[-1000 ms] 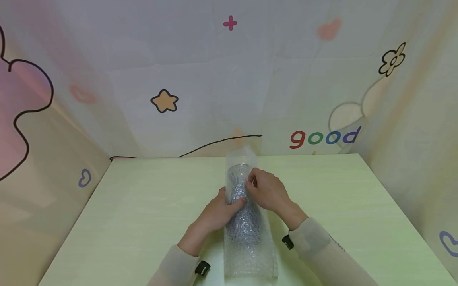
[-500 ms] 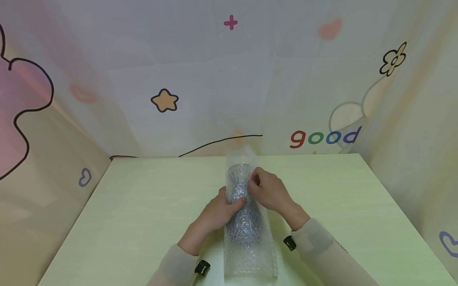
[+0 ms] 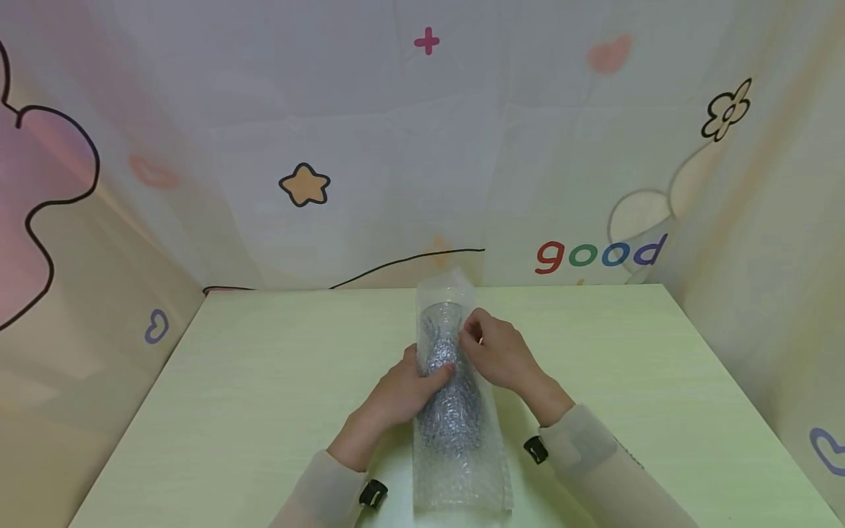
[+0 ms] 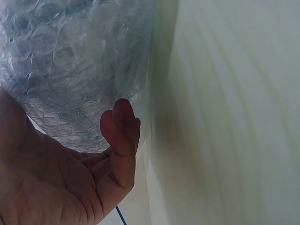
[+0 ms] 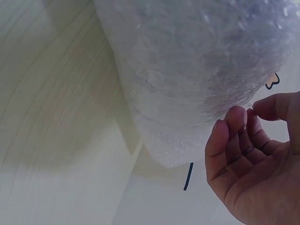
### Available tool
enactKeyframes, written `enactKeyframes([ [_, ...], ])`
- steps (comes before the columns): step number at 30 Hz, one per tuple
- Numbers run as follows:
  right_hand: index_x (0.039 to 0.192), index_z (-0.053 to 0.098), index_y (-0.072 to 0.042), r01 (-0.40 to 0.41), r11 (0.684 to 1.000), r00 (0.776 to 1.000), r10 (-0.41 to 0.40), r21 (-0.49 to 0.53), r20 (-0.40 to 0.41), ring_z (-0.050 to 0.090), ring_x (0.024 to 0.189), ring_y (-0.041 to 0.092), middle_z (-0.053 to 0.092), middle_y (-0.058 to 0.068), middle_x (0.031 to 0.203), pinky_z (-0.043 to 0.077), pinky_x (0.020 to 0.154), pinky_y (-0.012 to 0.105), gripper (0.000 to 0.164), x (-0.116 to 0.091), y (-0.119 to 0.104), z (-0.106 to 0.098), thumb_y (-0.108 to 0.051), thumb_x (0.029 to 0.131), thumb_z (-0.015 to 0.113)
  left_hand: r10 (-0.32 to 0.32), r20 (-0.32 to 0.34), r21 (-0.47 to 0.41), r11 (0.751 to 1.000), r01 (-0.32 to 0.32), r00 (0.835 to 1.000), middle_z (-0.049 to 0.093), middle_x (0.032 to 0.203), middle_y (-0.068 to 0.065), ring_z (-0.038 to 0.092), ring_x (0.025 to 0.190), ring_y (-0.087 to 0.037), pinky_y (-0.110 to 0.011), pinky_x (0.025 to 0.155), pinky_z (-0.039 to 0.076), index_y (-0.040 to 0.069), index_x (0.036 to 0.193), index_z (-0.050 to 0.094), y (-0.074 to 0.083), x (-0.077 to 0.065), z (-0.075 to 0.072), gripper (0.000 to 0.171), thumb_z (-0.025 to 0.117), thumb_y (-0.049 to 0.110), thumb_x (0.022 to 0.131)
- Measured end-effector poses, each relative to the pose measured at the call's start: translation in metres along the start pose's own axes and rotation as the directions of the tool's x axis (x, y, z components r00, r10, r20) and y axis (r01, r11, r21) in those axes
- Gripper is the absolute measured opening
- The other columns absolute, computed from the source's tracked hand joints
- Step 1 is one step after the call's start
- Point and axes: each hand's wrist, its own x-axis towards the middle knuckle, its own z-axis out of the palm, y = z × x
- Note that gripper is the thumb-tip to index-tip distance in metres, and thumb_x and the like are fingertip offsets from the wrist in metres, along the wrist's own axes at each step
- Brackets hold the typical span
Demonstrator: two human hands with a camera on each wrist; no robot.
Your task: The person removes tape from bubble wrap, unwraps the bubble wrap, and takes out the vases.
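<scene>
A vase-shaped object with a narrow neck, bluish-grey through its cover, lies inside clear bubble wrap in the middle of the table. My left hand grips it from the left, thumb across the front; the left wrist view shows curled fingers beside the wrapped body. On the other side, my right hand pinches the wrap's edge near the neck with thumb and fingertips. Whatever thin bit lies between those fingertips is too small to make out.
The pale green table extends to both sides of the wrapped object. Behind it hangs a printed cloth backdrop, with more cloth at left and right. Bubble wrap sticks out past the object at its far and near ends.
My right hand has shifted slightly right, a little away from the middle of the neck. My left hand and the wrapped object have stayed in place.
</scene>
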Motion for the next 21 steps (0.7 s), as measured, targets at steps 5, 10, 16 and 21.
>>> enactKeyframes([
  [5,0.103,0.059,-0.008,0.003,1.000,1.000,-0.003,0.006,-0.002,0.051,0.064,0.016,0.061,0.005,0.083,0.043,0.058,0.031,0.014,0.0002,0.0002,0.0002,-0.022,0.103,0.053,-0.002,0.003,0.004,1.000,0.002,1.000,0.060,0.136,-0.023,0.068,0.111,-0.030,-0.049,0.086,0.059,0.000,0.158,0.026,0.0023,-0.0011,-0.0008,0.095,0.054,0.067,0.097],
  [10,0.103,0.059,-0.008,0.004,1.000,1.000,-0.004,-0.001,-0.006,0.051,0.065,0.016,0.062,0.005,0.084,0.043,0.059,0.031,0.015,-0.0003,-0.0006,-0.0003,-0.022,0.104,0.053,-0.007,0.003,0.010,1.000,0.006,1.000,0.060,0.136,-0.023,0.067,0.112,-0.030,-0.049,0.087,0.058,0.000,0.158,0.026,0.0029,-0.0011,-0.0011,0.095,0.054,0.068,0.097],
  [16,0.104,0.058,-0.008,0.002,1.000,1.000,-0.002,0.001,-0.008,0.052,0.066,0.017,0.062,0.006,0.085,0.044,0.060,0.031,0.016,-0.0008,-0.0011,-0.0005,-0.022,0.104,0.052,-0.012,0.000,0.005,1.000,0.012,1.000,0.061,0.135,-0.022,0.067,0.113,-0.030,-0.049,0.088,0.058,0.001,0.158,0.027,0.0009,-0.0001,-0.0005,0.096,0.054,0.069,0.096],
  [21,0.105,0.058,-0.008,0.000,1.000,1.000,0.000,0.008,-0.011,0.053,0.067,0.017,0.063,0.006,0.086,0.044,0.061,0.031,0.016,-0.0009,-0.0006,-0.0002,-0.023,0.104,0.052,-0.022,-0.004,0.011,1.000,0.022,1.000,0.060,0.137,-0.022,0.066,0.115,-0.031,-0.050,0.089,0.058,0.001,0.158,0.028,0.0018,-0.0002,-0.0007,0.096,0.054,0.070,0.095],
])
